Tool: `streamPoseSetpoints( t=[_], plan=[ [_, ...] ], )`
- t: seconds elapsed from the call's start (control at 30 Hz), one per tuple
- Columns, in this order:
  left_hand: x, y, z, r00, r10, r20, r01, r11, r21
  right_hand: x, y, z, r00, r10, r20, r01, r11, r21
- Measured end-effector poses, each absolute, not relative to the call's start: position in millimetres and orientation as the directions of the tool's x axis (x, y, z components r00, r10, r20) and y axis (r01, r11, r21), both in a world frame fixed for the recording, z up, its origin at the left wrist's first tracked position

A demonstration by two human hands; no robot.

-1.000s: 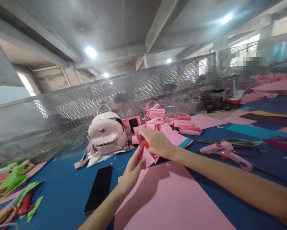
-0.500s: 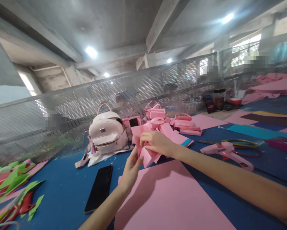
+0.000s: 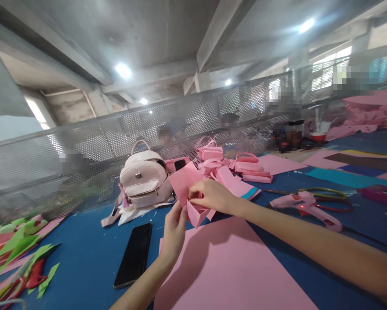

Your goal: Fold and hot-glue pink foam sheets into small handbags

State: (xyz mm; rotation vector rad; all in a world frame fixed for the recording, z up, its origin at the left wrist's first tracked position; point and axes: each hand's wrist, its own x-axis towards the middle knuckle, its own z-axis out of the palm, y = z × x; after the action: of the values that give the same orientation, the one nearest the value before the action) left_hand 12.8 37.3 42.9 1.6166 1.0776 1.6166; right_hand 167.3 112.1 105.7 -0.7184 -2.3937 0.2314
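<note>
Between my hands is a small folded pink paper box point(image 3: 197, 214) with a raised flap standing at its back. My left hand point(image 3: 176, 224) pinches its left side between thumb and fingers. My right hand point(image 3: 208, 196) is closed on the paper from the right, its fingertips curled at the inner edge of the flap. Below both hands lies a large flat pink sheet point(image 3: 232, 267). Behind the box are several pink paper pieces, among them a little handbag shape point(image 3: 211, 151) with a handle.
On the blue table point(image 3: 80, 258), a black phone point(image 3: 133, 256) and a white backpack point(image 3: 146, 178) lie left of my hands. A pink glue gun point(image 3: 305, 206) with a lit red light is on the right. Red-handled scissors point(image 3: 35, 275) and green scraps sit far left. A perforated metal screen point(image 3: 109, 133) stands behind.
The flap of the pink paper box has tilted leftward and shows more of its face. My left hand has shifted slightly left and down; the right hand stays near the same place.
</note>
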Motion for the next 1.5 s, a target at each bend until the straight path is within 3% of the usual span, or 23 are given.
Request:
streamPoseSetpoints(
  t=[0.17, 0.43, 0.8, 1.0, 1.13, 1.33, 1.5],
  plan=[
    [1.6, 44.8, 41.0, -0.233, 0.881, 0.412, 0.069, -0.408, 0.910, 166.0, 108.3, 105.5, -0.778, 0.467, 0.420, 0.299, 0.863, -0.407],
    [-7.3, 53.4, 30.7, -0.255, 0.901, 0.350, 0.009, -0.360, 0.933, 156.4, 114.9, 89.7, -0.748, 0.516, 0.417, 0.321, 0.832, -0.453],
    [-4.6, 49.4, 30.8, -0.201, 0.896, 0.397, 0.027, -0.400, 0.916, 157.5, 123.1, 85.0, -0.801, 0.412, 0.435, 0.197, 0.867, -0.457],
    [-0.2, 45.5, 37.8, -0.212, 0.854, 0.475, 0.139, -0.454, 0.880, 156.9, 115.9, 87.6, -0.802, 0.443, 0.401, 0.166, 0.810, -0.563],
    [-1.0, 42.8, 41.8, -0.235, 0.825, 0.515, 0.197, -0.478, 0.856, 155.6, 109.3, 90.5, -0.802, 0.450, 0.393, 0.202, 0.823, -0.531],
    [-4.5, 41.1, 36.0, -0.230, 0.774, 0.590, 0.323, -0.511, 0.797, 155.3, 114.8, 90.1, -0.813, 0.439, 0.383, 0.102, 0.754, -0.649],
    [-2.9, 37.7, 36.4, -0.133, 0.806, 0.577, 0.276, -0.529, 0.803, 154.2, 124.2, 85.9, -0.808, 0.461, 0.366, 0.088, 0.709, -0.699]
  ],
)
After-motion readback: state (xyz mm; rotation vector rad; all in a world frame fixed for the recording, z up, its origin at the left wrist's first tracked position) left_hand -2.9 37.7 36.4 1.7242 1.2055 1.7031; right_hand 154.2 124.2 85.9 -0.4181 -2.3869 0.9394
